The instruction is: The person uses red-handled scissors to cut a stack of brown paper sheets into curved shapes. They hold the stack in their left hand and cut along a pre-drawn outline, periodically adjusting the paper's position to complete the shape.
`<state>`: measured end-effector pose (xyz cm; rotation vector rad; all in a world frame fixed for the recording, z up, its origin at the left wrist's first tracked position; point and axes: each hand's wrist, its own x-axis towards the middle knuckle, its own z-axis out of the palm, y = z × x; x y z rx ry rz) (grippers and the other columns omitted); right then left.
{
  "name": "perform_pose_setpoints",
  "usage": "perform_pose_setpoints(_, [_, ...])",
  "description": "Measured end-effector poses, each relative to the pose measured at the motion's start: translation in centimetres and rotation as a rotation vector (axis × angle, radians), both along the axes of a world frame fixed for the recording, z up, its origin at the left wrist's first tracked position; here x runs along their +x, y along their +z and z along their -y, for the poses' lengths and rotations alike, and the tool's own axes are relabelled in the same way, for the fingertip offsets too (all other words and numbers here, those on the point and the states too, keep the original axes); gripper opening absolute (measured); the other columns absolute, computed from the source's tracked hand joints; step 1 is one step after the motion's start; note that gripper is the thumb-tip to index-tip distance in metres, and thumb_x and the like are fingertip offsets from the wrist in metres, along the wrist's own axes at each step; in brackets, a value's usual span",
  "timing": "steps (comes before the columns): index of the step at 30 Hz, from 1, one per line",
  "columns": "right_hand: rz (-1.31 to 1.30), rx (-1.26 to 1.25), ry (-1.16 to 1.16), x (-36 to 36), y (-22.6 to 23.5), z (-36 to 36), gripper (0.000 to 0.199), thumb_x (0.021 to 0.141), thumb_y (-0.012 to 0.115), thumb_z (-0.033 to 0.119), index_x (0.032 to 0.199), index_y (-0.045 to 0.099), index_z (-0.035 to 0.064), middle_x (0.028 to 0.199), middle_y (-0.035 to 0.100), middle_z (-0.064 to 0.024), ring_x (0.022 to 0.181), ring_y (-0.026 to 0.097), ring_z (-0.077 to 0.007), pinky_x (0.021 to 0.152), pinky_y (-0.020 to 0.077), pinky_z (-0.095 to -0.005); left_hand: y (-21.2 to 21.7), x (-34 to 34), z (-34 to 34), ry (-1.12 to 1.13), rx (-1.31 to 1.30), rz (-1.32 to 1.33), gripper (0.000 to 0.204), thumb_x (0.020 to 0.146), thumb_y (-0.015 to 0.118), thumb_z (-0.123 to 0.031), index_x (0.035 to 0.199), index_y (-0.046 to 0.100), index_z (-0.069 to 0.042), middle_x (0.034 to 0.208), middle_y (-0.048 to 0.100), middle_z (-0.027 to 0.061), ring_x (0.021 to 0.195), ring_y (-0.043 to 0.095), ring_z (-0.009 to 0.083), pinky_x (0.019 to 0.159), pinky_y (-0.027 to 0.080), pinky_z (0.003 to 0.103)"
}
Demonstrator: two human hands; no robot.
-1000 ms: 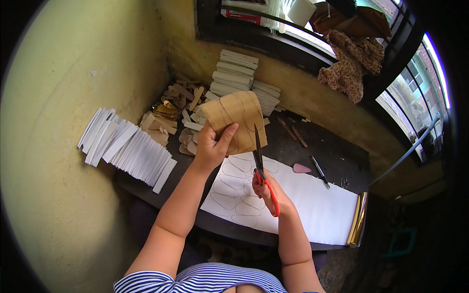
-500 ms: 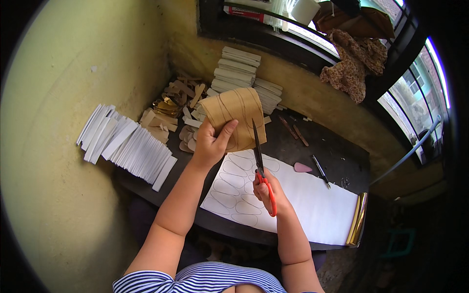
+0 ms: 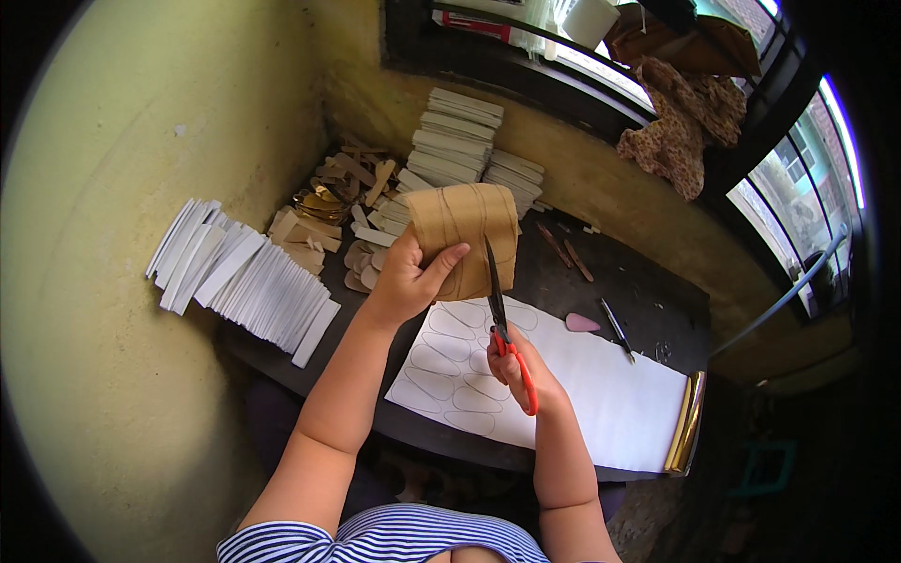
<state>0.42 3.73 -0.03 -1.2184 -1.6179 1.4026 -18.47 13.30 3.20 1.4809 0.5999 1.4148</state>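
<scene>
My left hand (image 3: 413,280) grips a piece of tan sheet (image 3: 460,220) by its lower left part, thumb across the front. Curved dark lines are drawn on the sheet, and its top bends over. My right hand (image 3: 518,364) is closed round the red handles of a pair of scissors (image 3: 498,305). Their dark blades point up and overlap the sheet's right part; whether they are cutting into it I cannot tell. Below both hands lies a white sheet (image 3: 601,389) with rounded outlines drawn on its left half, its right end rolled up and gold on the outside (image 3: 686,422).
White strips (image 3: 267,291) stand in a long row at the left, and more are stacked (image 3: 457,131) at the back. Tan and gold cut pieces (image 3: 319,202) heap in the corner. A pen (image 3: 617,328) and a pink rounded piece (image 3: 582,322) rest on the black table (image 3: 648,281).
My left hand has shifted the tan sheet slightly right and down and turned it a little. The scissors' blades stay near the same place, while their handles have swung slightly right.
</scene>
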Motion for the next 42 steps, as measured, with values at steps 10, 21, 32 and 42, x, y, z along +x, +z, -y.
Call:
perform_pose_setpoints(10, [0.036,-0.025,-0.022,0.5,0.0,0.0,0.071,0.071,0.049,0.070,0.080,0.043,-0.0009,0.067,0.048,-0.0084,0.064,0.044,-0.0172,0.057,0.0398,-0.0294,0.7,0.2,0.1,0.055,-0.028,0.005,0.032,0.084,0.058,-0.011,0.111,0.046,0.003,0.102,0.058,0.0087,0.094,0.054,0.0122,0.083,0.042,0.025])
perform_pose_setpoints(21, [-0.105,-0.061,-0.065,0.2,1.5,0.1,0.074,0.065,0.054,0.072,0.080,0.049,-0.0002,0.057,0.040,0.0009,0.049,0.035,-0.0076,0.045,0.0292,-0.0215,0.1,0.6,0.5,-0.015,0.018,-0.027,0.047,0.077,0.064,-0.002,0.117,0.039,0.002,0.108,0.055,0.0096,0.099,0.054,0.0151,0.087,0.043,0.029])
perform_pose_setpoints(32, [-0.039,-0.080,-0.039,0.2,2.2,0.0,0.086,0.060,0.048,0.080,0.089,0.051,-0.0019,0.062,0.039,0.0026,0.057,0.037,-0.0086,0.051,0.0330,-0.0223,0.3,1.0,0.8,-0.125,-0.070,-0.008,0.064,0.071,0.069,0.000,0.123,0.031,-0.002,0.115,0.049,0.0094,0.106,0.049,0.0159,0.090,0.041,0.030])
perform_pose_setpoints(42, [-0.022,-0.067,-0.030,0.3,1.4,0.1,0.077,0.062,0.051,0.076,0.083,0.047,0.0019,0.062,0.038,0.0022,0.057,0.035,-0.0085,0.051,0.0321,-0.0219,0.6,0.9,0.8,-0.116,-0.062,-0.001,0.070,0.070,0.071,-0.002,0.125,0.028,-0.004,0.116,0.047,0.0081,0.108,0.048,0.0159,0.091,0.040,0.031])
